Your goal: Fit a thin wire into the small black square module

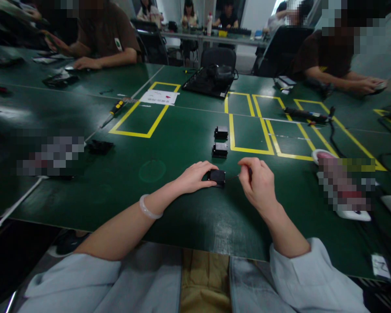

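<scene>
My left hand [197, 177] rests on the table with thumb and fingers around the left end of a small black block-shaped part [217, 177]. To the right of that part, my right hand [257, 182] is held with its fingers curled in a pinch. What sits between those fingertips, if anything, is too small to make out. Beyond the held part, two similar black parts stand in a row, a nearer block [220, 150] and a farther block [221, 132].
A green table [182, 217] carries yellow tape outlines. Left lie a yellow-black screwdriver [117, 108] and a black piece [100, 147]; right, a black corded tool [308, 115] and a blurred white-edged object [355, 214]. A black tray [195, 84] stands farther back. Other people sit around.
</scene>
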`<state>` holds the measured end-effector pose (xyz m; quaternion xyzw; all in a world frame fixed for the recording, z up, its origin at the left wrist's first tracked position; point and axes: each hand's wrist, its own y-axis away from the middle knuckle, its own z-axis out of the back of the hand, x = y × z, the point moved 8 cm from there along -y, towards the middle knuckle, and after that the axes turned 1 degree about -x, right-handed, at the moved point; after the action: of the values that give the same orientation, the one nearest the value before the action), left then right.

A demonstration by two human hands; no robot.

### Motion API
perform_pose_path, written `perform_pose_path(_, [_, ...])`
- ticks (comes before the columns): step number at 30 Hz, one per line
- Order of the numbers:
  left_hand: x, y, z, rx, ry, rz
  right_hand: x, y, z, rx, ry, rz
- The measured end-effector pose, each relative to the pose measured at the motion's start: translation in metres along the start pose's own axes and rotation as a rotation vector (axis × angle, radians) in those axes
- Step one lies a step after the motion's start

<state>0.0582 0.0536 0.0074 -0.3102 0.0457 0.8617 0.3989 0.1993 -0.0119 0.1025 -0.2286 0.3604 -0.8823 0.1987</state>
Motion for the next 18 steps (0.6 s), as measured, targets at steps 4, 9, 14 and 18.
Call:
perform_pose_path(4, [0.0004,0.0,-0.0003,0.005,-0.006,-0.003,0.0022,0.0002,0.0004,-0.004,0.02,0.015])
perform_pose_path(9, [-0.0009,-0.0001,0.0002,0.011,-0.008,-0.01,0.0011,0.0014,-0.0006,0.001,-0.001,0.024])
perform_pose_path(14, [-0.0029,0.0006,0.0021,0.006,0.006,-0.002,0.0004,0.002,-0.0012,-0.001,0.032,0.038])
perform_pose_path(18, [-0.004,0.0011,0.0033,0.002,-0.005,-0.005,0.0018,0.0019,-0.0011,-0.017,0.018,0.052])
